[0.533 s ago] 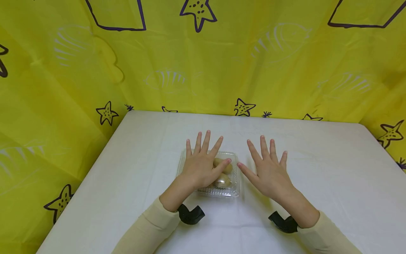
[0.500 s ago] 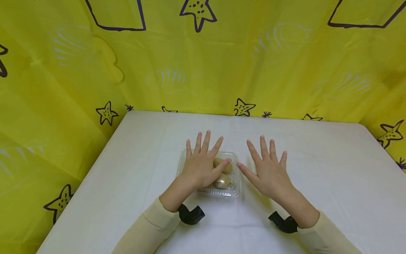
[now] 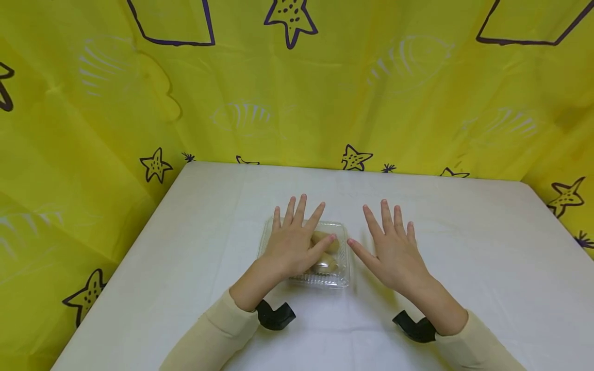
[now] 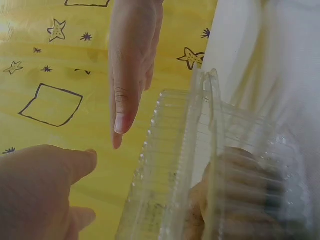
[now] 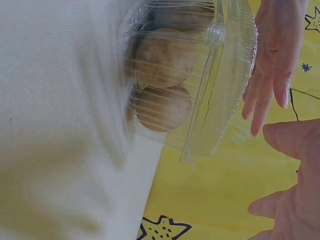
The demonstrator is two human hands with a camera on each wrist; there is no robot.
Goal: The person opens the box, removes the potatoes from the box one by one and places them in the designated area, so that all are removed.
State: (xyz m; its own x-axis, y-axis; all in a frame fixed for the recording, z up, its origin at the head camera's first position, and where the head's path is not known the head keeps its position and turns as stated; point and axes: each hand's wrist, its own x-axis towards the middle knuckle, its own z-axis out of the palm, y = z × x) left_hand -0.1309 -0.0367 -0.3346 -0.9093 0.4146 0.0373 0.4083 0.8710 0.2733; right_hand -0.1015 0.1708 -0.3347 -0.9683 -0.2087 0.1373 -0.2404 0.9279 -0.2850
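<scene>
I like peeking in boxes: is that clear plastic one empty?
Not empty: the right wrist view shows roundish brown things inside the clear box.

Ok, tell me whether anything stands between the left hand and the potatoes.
Yes: the clear plastic lid, which looks closed over the clamshell container, lies between the left hand and the potatoes. Nothing visible stands between that hand and the lid.
</scene>
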